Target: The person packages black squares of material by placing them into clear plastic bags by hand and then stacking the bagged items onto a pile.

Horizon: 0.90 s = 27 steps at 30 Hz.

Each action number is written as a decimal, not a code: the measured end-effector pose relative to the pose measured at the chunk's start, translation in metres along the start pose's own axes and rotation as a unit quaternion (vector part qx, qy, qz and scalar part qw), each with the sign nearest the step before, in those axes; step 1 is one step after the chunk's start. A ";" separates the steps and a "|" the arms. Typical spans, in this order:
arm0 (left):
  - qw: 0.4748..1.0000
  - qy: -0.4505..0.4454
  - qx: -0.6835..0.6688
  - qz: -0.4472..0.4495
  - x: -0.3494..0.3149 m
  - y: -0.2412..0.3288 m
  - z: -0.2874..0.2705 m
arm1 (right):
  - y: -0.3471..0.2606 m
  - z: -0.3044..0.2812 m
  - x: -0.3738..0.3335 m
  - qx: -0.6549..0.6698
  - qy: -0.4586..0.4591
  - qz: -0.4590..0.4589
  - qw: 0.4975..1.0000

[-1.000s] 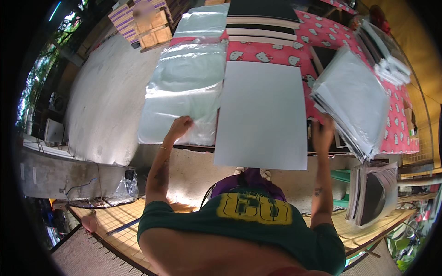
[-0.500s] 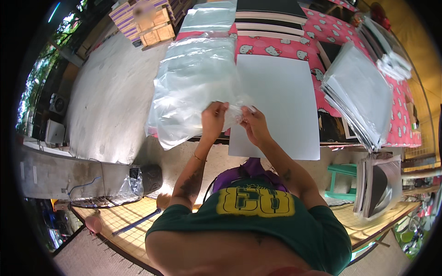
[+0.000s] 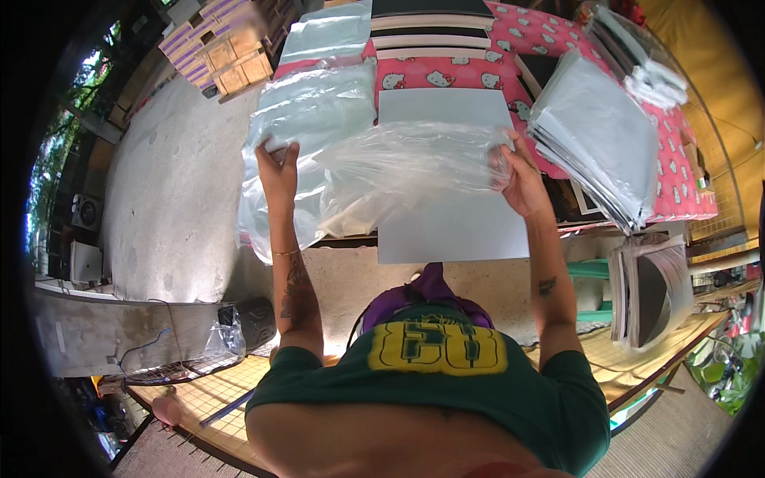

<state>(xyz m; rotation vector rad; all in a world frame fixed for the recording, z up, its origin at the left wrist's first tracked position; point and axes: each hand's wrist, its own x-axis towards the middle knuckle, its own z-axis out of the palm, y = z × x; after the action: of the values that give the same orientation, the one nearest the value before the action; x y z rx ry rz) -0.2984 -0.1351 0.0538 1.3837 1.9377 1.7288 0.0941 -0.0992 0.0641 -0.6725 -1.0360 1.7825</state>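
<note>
A clear plastic bag (image 3: 414, 155) stretches in folds across a pale rectangular board (image 3: 454, 231). Its right end is gathered in my right hand (image 3: 526, 179), whose fingers are closed on the plastic. My left hand (image 3: 279, 175) is over the stack of clear plastic bags (image 3: 311, 103), thumb and fingers apart and bent toward the plastic. The loose left part of the stretched bag drapes over that stack beside my left forearm. Part of the board is seen through the bag, and the rest lies bare toward me, overhanging the table's near edge.
Dark-topped boards (image 3: 430, 32) are stacked at the back of the pink patterned tablecloth (image 3: 438, 76). Plastic-wrapped sheets (image 3: 598, 135) are piled to the right. More wrapped boards (image 3: 649, 291) stand by a green stool (image 3: 590, 291). Boxes (image 3: 231, 60) are stacked at far left.
My hands have moved apart from close together, the left one leftward and the right one rightward. The bunched plastic between them is now pulled out across the board. The view has shifted slightly.
</note>
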 end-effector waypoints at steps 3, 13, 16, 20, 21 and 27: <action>0.946 -0.235 0.016 0.220 -0.025 0.120 0.051 | -0.050 0.040 -0.009 -0.256 -0.145 -0.096 0.951; 0.737 -0.599 -0.087 0.302 -0.008 0.178 0.065 | -0.105 -0.067 -0.039 -0.800 0.168 -0.034 0.575; 0.850 -0.122 0.313 0.406 -0.014 0.106 0.066 | -0.113 -0.052 -0.052 -0.804 0.242 -0.218 0.498; 0.901 -0.110 0.259 0.330 -0.042 0.163 0.040 | -0.132 -0.048 -0.072 -0.836 0.249 -0.223 0.435; 0.866 -0.122 0.321 0.365 -0.046 0.154 0.038 | -0.121 -0.047 -0.076 -0.881 0.182 -0.134 0.415; 0.891 -0.412 -0.062 0.179 -0.057 0.097 -0.022 | -0.109 -0.053 -0.107 -0.788 -0.141 0.232 0.553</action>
<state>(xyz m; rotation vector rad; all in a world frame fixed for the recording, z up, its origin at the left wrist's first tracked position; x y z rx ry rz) -0.2341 -0.2034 0.1197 2.0592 1.1326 1.0362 0.2292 -0.1556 0.1331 -1.8428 -2.8905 0.7738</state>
